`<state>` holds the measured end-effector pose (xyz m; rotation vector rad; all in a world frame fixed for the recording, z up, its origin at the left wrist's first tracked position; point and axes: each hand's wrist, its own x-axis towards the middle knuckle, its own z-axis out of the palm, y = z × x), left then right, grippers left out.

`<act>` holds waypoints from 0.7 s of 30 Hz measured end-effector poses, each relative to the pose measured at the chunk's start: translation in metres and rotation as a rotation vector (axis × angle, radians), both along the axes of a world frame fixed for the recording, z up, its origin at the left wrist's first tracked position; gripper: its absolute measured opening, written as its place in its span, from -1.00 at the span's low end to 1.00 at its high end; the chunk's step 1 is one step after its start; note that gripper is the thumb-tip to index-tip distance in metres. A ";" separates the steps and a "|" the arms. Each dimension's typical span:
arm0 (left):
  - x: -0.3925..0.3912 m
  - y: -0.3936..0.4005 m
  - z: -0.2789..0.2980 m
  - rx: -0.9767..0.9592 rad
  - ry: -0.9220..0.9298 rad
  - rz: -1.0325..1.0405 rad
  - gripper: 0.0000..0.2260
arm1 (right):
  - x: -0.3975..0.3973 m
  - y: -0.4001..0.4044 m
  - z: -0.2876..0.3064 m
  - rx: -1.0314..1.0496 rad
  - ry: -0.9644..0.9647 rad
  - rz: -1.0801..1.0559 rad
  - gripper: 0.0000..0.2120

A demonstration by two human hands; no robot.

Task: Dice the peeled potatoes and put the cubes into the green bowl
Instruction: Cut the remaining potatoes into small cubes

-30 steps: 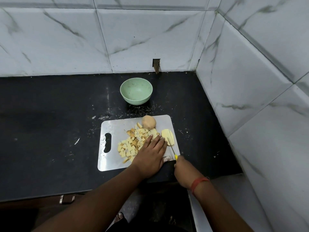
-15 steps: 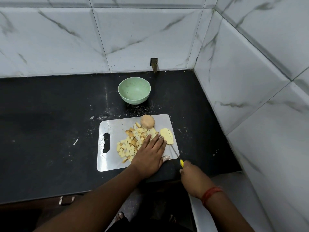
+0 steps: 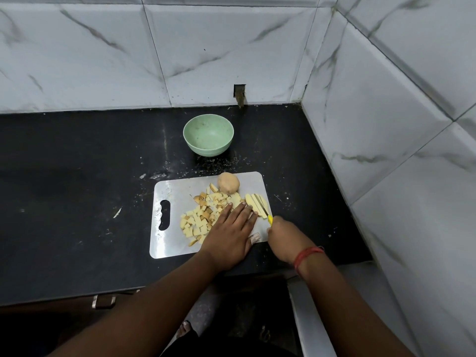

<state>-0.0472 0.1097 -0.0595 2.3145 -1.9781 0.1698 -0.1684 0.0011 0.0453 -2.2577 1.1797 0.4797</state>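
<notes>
Left hand [image 3: 233, 233] lies flat beside the slices [image 3: 257, 205]; right hand [image 3: 284, 238] clenches the knife [image 3: 268, 216], blade on them.

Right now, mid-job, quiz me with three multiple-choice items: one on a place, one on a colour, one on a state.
1. Where does the whole potato lie?
A. in the bowl
B. on the cutting board's far edge
C. on the bare counter

2. What colour is the knife handle?
A. yellow
B. red
C. black

3. What is in the green bowl?
A. potato cubes
B. water
C. nothing visible

Key: 1 B, it sits on the cutting board beside the potato cubes. 2 A, yellow shows above the right hand. 3 C, only its bare green inside shows.
</notes>
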 end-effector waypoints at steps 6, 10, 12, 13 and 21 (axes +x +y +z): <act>0.001 0.000 0.000 0.011 0.026 0.010 -0.46 | 0.017 -0.004 -0.004 -0.015 0.061 0.063 -0.64; 0.000 -0.001 0.001 0.028 0.037 0.014 -0.44 | 0.021 -0.006 -0.006 -0.032 0.113 0.099 -0.60; 0.001 -0.001 0.001 0.036 0.043 0.017 -0.44 | 0.026 -0.007 -0.007 -0.027 0.169 0.118 -0.57; 0.001 -0.001 0.001 0.038 0.046 0.016 -0.43 | 0.029 -0.007 -0.008 -0.022 0.188 0.125 -0.56; 0.001 -0.003 0.003 0.035 0.041 0.019 -0.45 | 0.020 -0.001 -0.017 -0.022 0.133 0.089 -0.61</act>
